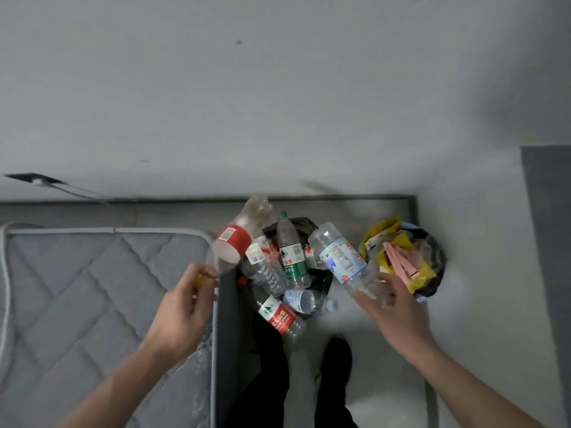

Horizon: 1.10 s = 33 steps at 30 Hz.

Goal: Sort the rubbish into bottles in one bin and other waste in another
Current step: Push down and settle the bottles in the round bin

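Grey floor (386, 329) under a white wall, quilted mattress (92, 288) at left, two lined bins against the skirting. Bottle bin (323, 281) in the middle, heaped past its rim: green-label bottle (292, 257) upright-ish in the pile, red-label bottle (279, 316) lying over the near edge, several clear ones between. Waste bin (437, 257) just right of it, stuffed with yellow wrappers (423, 273) and pink strips (398, 261). Left hand (182, 310) at the mattress corner, fingers curled round the neck end of a red bottle (238, 239), base tilted up and away over the bottle bin's left edge. Right hand (398, 310) gripping the lower end of a blue bottle (340, 254), fingers wrapped on it, body leaning over the bin's right side, close to the waste bin. Step in hand, as judged: dropping both bottles into the bottle bin. Next move likely needs both carried further over the centre of the heap before letting go, since the pile is high and a bottle set on the edge could roll off onto the floor or toward the waste bin. Motion blur on both hands, exact finger spacing unclear.
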Motion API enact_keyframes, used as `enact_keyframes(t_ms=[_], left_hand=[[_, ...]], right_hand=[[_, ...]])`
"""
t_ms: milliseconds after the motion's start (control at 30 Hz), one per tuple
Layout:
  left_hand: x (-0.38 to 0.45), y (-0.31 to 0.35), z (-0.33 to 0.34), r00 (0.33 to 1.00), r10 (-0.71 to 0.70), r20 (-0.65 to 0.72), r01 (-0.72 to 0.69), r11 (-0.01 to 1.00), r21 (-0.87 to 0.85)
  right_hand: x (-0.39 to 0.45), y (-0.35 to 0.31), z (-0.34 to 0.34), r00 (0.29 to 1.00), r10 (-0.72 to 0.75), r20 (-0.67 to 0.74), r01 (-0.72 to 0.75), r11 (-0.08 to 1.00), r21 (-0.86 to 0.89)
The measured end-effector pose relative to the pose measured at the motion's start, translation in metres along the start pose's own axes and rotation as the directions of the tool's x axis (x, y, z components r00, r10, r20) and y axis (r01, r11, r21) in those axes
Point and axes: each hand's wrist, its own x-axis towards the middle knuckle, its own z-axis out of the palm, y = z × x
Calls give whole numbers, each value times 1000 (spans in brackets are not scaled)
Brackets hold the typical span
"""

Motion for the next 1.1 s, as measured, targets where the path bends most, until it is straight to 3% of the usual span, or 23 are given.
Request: enact_keyframes(t_ms=[133, 300, 400, 567, 933, 1100], left_hand=[[-40, 6, 15, 997, -74, 32, 80, 962, -261], [-33, 13, 20, 977, -212, 11, 192, 861, -472], [-17, 6, 21, 965, -261, 22, 241, 854, -460], [22, 5, 30, 937, -349, -1, 309, 830, -464], [77, -18, 79, 895, -445, -36, 409, 848, -336], [89, -36, 88, 866, -492, -89, 434, 828, -357]], right_hand=[[1, 7, -2, 993, 10, 120, 5, 992, -124], [7, -26, -13, 970, -197, 146, 232, 928, -291], [17, -56, -16, 950, -250, 186, 304, 873, -382], [42, -105, -2, 964, -146, 221, 242, 824, -513], [95, -117, 93, 970, -156, 187, 232, 827, -512], [104, -108, 129, 960, -189, 207, 270, 825, -497]])
